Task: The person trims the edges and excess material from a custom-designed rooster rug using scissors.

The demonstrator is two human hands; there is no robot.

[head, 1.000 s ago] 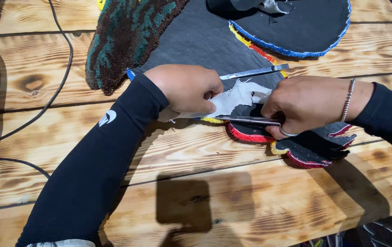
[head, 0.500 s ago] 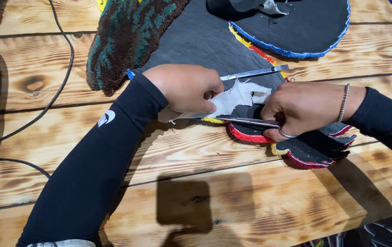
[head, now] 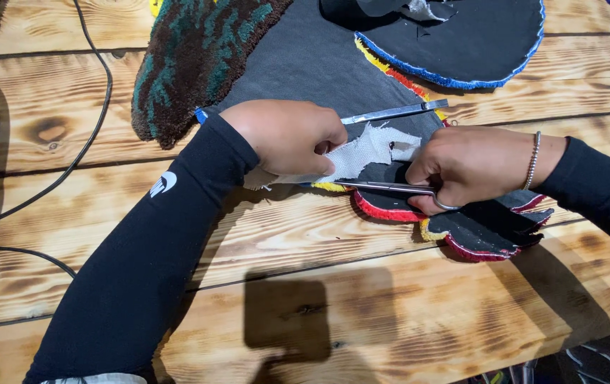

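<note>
the left hand [head: 287,136] is closed, pinching a ragged flap of whitish backing cloth [head: 365,151] and holding it up off the dark grey back of a tufted rug piece [head: 305,67] that lies face down on the wooden plank table [head: 404,306]. the right hand [head: 472,167] is curled around the handles of a pair of scissors [head: 383,187], whose blades lie nearly flat and point toward the left hand, running just under the lifted cloth along the rug's red and yellow edge [head: 383,211] (whether the blades are parted or shut cannot be told from here). a second thin metal tool [head: 394,112] rests on the grey backing just above both hands. a folded-over teal and brown pile section [head: 191,60] sits at upper left, a black rug piece with blue trim [head: 475,50] at upper right, and a dark cable [head: 88,135] crosses the table on the left.
</note>
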